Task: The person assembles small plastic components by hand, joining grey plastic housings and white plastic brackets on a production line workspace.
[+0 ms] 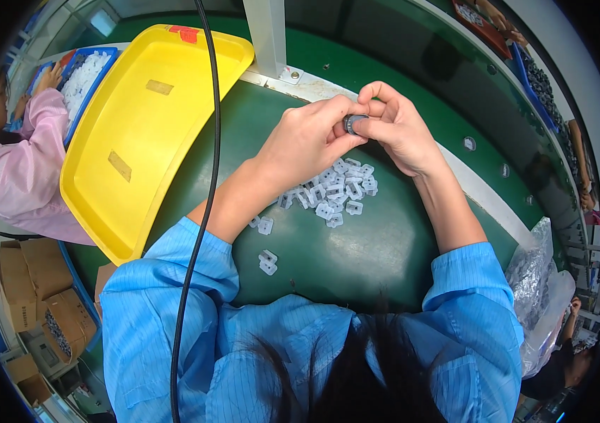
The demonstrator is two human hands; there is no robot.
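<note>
Both hands meet over the far part of the green table point(356, 261). Between their fingertips is a small dark round part with a ridged rim point(351, 125). My left hand point(307, 137) is closed, its thumb and fingers pinching the part from the left. From the other side, my right hand point(400, 132) grips it with the thumb pressed on its face. Just below the hands lies a loose pile of small translucent white plastic pieces point(335, 189). A few more such pieces point(267, 262) lie nearer to me, by my left forearm.
A large yellow tray point(148, 120) stands at the left, with a black cable point(214, 141) hanging in front. Beyond the pale table rail point(469, 176) runs a green belt point(412, 77) with small round parts. Plastic bags point(536, 289) lie right. A pink-sleeved person point(32, 176) works at left.
</note>
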